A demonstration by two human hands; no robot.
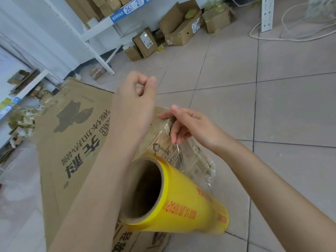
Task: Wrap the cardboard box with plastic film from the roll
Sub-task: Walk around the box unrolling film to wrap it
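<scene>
Yellow roll (190,202) on its side, long axis toward lower right, hollow core facing camera; left hand (135,95), raised, pinching film (196,157); right hand (189,124) gripping film on cardboard box (160,139).

Grey tiled floor (291,106), white metal shelving (98,28) against the wall

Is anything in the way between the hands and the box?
No, nothing visible. The right hand pinches the plastic film on the cardboard box; the left hand, raised close by, seems to pinch film too. The roll lies nearer the camera.
</scene>
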